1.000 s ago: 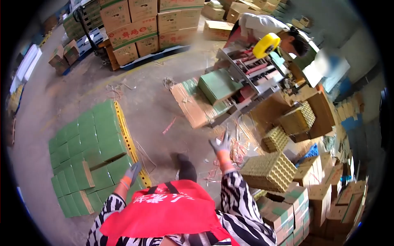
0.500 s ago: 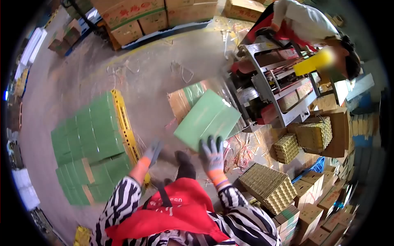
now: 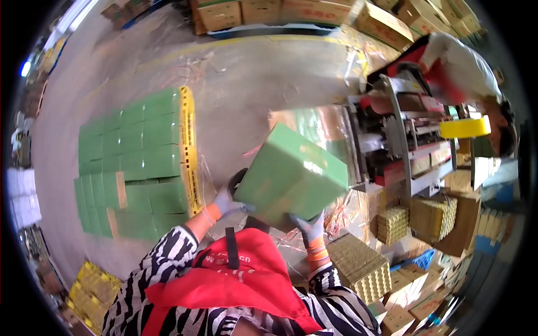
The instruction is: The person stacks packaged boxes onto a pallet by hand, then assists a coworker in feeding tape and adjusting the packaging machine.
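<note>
Fingers of the gray-gloved left hand point(image 3: 225, 203) were bent against a green carton point(image 3: 297, 171) at its eight o'clock corner, the thumb side on the near face and the rest partly hidden by the box. Seen from that hand, the carton lay toward two o'clock, touching it. The right hand point(image 3: 310, 228), also gloved, met the carton at six o'clock with its fingers spread along the lower edge, so the box stood at twelve o'clock from them. Both hands clasped the carton between them, and it was tilted, a corner toward eleven o'clock; whether anything beneath bore its weight could not be told.

Toward one o'clock, just beyond the box, lay a flattened cardboard sheet point(image 3: 324, 126). A carton-taping machine point(image 3: 417, 148) stood at two to three o'clock, with a yellow tape roll point(image 3: 465, 128), and a co-worker point(image 3: 462, 64) bent over it. At nine o'clock, well apart, green boxes point(image 3: 129, 148) were stacked beside a yellow perforated edge strip point(image 3: 189, 148). A bundle of molded egg trays point(image 3: 358, 267) sat at five o'clock, near the right forearm. The wearer's red apron point(image 3: 241, 280) showed at seven o'clock.
</note>
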Tool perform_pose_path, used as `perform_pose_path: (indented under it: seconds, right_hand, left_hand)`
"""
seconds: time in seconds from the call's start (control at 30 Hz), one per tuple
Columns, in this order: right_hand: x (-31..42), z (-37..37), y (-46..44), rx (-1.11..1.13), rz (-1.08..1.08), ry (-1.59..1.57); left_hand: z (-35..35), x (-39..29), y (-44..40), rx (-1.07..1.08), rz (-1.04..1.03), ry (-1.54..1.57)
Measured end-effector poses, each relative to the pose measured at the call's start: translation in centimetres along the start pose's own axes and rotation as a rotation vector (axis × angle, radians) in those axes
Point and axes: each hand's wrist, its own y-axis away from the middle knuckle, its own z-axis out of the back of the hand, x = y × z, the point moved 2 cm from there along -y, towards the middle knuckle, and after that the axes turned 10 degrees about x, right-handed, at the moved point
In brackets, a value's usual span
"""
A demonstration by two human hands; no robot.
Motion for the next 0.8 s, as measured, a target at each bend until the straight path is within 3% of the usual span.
perform_pose_path:
  seconds: [0.07,0.13,0.2,0.27,0.3,0.33,0.4,0.5,0.57,0.67,0.8]
  right_hand:
    - [3.8,-2.8,-0.6,0.300,0.062,0.254]
    - [5.0,-6.7,-1.4,0.417,0.095,0.392]
    - [4.5,-11.6,-2.4,0.496,0.107,0.330]
    - [1.4,-17.9,-3.1,0.587,0.052,0.075]
    - [1.1,-21.9,-3.0,0.677,0.020,0.045]
    - [-0.1,-26.6,-2.8,0.772,-0.025,0.050]
    - [-3.3,-35.8,-0.7,0.886,-0.126,0.074]
    - [-13.8,-48.9,4.0,0.845,-0.492,-0.023]
    - [-18.3,-58.4,8.1,0.840,-0.667,0.018]
    - [-26.4,-70.2,12.3,1.001,-0.905,0.096]
    - [-33.6,-84.4,17.5,0.979,-0.893,0.069]
  left_hand:
    - [0.3,-2.3,4.2,-0.092,-0.062,0.311]
    - [2.7,-3.6,9.3,-0.155,-0.233,0.126]
    - [4.8,-5.1,14.5,-0.269,-0.361,-0.083]
    - [7.5,-5.0,20.9,-0.418,-0.505,-0.200]
    - [10.0,-4.1,25.1,-0.501,-0.445,-0.541]
    - [11.8,-2.7,29.4,-0.595,-0.470,-0.576]
    - [17.5,5.8,37.4,-0.853,-0.550,-0.188]
    - [23.1,15.0,50.1,-1.297,-0.610,0.380]
    - [27.2,21.6,58.9,-1.500,-0.324,0.333]
    - [30.2,32.1,71.5,-1.609,-0.251,0.445]
    - [29.7,36.6,83.8,-1.763,-0.015,0.605]
